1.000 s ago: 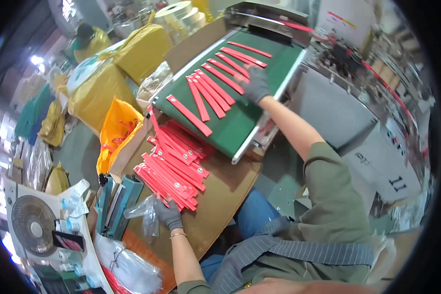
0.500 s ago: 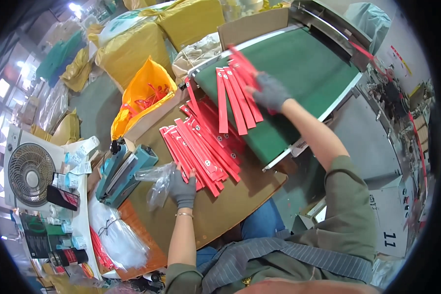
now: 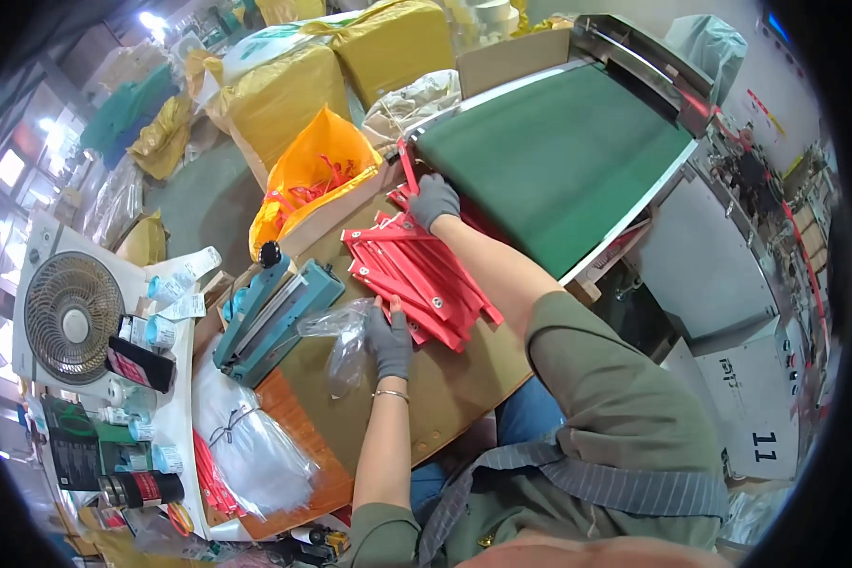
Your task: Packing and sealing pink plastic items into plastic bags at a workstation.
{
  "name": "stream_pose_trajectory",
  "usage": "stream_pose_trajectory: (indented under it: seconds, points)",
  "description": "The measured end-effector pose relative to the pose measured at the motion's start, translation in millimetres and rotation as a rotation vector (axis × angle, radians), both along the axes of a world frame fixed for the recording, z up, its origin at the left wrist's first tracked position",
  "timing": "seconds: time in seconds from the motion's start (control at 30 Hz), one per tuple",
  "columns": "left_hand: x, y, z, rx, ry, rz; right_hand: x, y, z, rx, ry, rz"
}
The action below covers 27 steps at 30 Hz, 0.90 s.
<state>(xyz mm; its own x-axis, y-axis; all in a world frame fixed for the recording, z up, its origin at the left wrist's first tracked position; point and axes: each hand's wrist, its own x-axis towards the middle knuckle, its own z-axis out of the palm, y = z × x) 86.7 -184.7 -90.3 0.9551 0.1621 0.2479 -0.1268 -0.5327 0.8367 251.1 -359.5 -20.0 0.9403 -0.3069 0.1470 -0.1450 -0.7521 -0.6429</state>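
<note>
A pile of flat red strips (image 3: 424,275) with round white marks at their ends lies on the brown tabletop. My right hand (image 3: 434,201), in a grey fingerless glove, curls over strips at the pile's far end; its fingertips are partly hidden. Beside it one red strip (image 3: 407,168) leans at the corner of the green belt. At the near left side of the pile my left hand (image 3: 388,343), also gloved, has its fingers stretched out against the strips. A crumpled clear plastic bag (image 3: 343,352) touches that hand's left side.
A green conveyor belt (image 3: 563,156) fills the far right. Left of the pile stand a teal sealer-like device (image 3: 279,322) and an orange-lined box (image 3: 303,180) holding red pieces. Clear bags (image 3: 256,450) lie near left, by a fan (image 3: 74,322). Yellow bundles (image 3: 284,95) stand behind.
My right hand has moved left and back toward me, off the belt to the pile. The red strips that lay on the belt are gone from it. My left hand has hardly moved.
</note>
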Motion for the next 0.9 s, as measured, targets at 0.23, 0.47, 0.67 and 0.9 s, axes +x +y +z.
stream_pose_trajectory:
  seconds: [0.23,0.47,0.67,0.9]
  points:
    - [18,15,12,-0.278,0.17,0.143,-29,3,14,-0.104,0.103,0.113]
    - [62,5,20,-1.098,0.44,-0.01,-76,36,4,-0.097,0.302,0.308]
    - [16,31,18,-0.938,0.532,-0.057,-129,54,-15,0.746,0.57,0.48]
    - [-66,39,122,-0.562,0.114,-0.17,-205,79,23,1.419,0.236,0.62]
